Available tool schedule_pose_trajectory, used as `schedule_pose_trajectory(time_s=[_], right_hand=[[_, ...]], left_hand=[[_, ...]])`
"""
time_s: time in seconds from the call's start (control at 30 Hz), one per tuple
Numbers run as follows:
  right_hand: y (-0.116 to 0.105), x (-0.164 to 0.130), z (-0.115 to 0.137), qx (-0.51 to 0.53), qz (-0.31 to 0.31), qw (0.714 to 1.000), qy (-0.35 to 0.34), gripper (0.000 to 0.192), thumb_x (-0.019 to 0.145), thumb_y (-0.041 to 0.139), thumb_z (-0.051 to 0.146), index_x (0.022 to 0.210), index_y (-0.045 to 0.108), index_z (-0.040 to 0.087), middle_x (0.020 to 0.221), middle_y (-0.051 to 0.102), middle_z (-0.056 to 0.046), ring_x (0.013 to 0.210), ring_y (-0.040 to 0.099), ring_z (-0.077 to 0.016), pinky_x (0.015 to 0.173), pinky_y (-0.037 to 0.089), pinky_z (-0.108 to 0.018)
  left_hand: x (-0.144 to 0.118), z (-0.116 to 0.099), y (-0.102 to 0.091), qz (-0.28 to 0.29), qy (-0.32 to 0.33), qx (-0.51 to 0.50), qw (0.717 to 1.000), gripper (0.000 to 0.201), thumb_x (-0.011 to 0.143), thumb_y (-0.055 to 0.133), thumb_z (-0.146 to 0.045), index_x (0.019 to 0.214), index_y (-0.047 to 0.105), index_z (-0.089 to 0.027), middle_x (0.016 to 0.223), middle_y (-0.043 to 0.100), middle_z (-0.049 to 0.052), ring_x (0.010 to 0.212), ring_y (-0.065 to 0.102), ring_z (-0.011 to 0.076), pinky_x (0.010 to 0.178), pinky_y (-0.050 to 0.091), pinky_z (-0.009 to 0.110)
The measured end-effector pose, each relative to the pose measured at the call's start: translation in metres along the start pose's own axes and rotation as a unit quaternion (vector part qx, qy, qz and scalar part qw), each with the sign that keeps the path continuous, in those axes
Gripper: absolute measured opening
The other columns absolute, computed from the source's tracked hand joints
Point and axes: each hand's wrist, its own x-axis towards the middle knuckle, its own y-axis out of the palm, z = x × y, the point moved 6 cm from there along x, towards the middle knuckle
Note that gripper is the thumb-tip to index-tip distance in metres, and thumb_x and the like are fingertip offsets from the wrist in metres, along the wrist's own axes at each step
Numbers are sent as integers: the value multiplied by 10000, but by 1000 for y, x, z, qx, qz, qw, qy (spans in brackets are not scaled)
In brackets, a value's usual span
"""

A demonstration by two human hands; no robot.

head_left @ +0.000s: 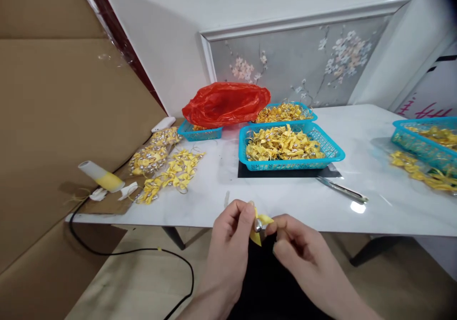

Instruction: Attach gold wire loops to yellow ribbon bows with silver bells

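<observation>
Close to the table's front edge, my left hand [233,239] pinches a yellow ribbon bow with a silver bell [258,225] between thumb and fingers. From the other side, my right hand [300,248] has its fingers curled in, with the fingertips at the bow's right tip. The bell faces up in the middle of the bow, and one ribbon tail hangs below it. Part of the bow is hidden behind my left thumb. Beyond my hands, a blue basket [337,154] holds a heap of similar yellow bows with bells.
Behind stand another blue basket [314,117] and a red plastic bag [224,103] over a small blue basket [200,134]. Loose yellow bows [178,170] lie left. Tweezers [342,190] rest on the right; a further blue basket [407,136] is at the edge. A black cable [135,251] hangs down left.
</observation>
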Motion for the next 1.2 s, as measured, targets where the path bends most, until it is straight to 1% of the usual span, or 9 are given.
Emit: schedule_pose_trajectory(time_s=[0.1,0.23,0.4,0.53,0.7,0.8,0.9,1.03,1.2], right_hand=[[9,1,2,6,28,999,36,119,855,644,301,827,602,193,590,294,87,539,257,-99,502,245,-230],[9,3,10,42,39,998,27,299,916,569,394,699,507,197,603,289,71,550,234,-105,489,205,-249],[1,3,13,13,95,995,21,330,952,554,434,743,566,179,613,318,63,569,257,-107,510,218,-255],[-3,5,4,-2,129,990,57,329,922,600,472,792,595,170,620,287,75,566,237,-102,504,202,-254],[-6,8,2,-12,120,990,75,407,934,543,555,800,569,172,635,337,61,593,264,-110,527,218,-256],[-5,6,5,-33,103,991,83,365,921,585,499,758,562,173,624,304,69,581,244,-106,517,200,-260],[-2,4,7,-41,101,990,94,287,911,608,423,771,597,172,622,279,74,578,229,-106,517,192,-261],[0,5,7,-35,114,988,99,263,913,605,413,821,644,170,623,287,72,583,236,-109,526,197,-261],[1,5,2,-2,125,986,114,342,914,607,493,817,627,165,628,300,68,579,226,-105,516,192,-254]], left_hand=[[-1,-1,-3,4,19,37,999,382,906,637,-456,650,527,-195,613,429,-59,620,336,124,578,312,218],[-4,-3,-1,30,-1,47,998,366,912,614,-456,672,512,-199,637,426,-55,636,350,126,596,324,230],[-9,-6,9,104,-74,33,991,372,905,559,-480,676,478,-197,639,445,-41,600,354,122,578,354,260],[-6,-10,7,112,-74,69,989,359,899,551,-465,675,480,-194,635,441,-43,601,357,124,573,343,262],[-6,-20,2,93,-17,160,983,350,876,608,-375,609,470,-197,579,395,-66,584,324,123,547,268,264],[-7,-22,4,108,-10,204,973,333,890,573,-366,619,469,-202,588,392,-66,589,325,128,543,263,268],[-6,-16,5,135,-45,180,973,358,901,547,-418,625,463,-207,587,372,-69,580,297,127,533,255,270],[-2,-9,6,160,-79,144,973,400,891,549,-481,612,464,-207,577,375,-64,558,281,123,522,250,270],[0,-14,-1,144,-57,128,980,422,904,523,-537,651,530,-200,630,425,-36,599,362,143,568,304,271]])
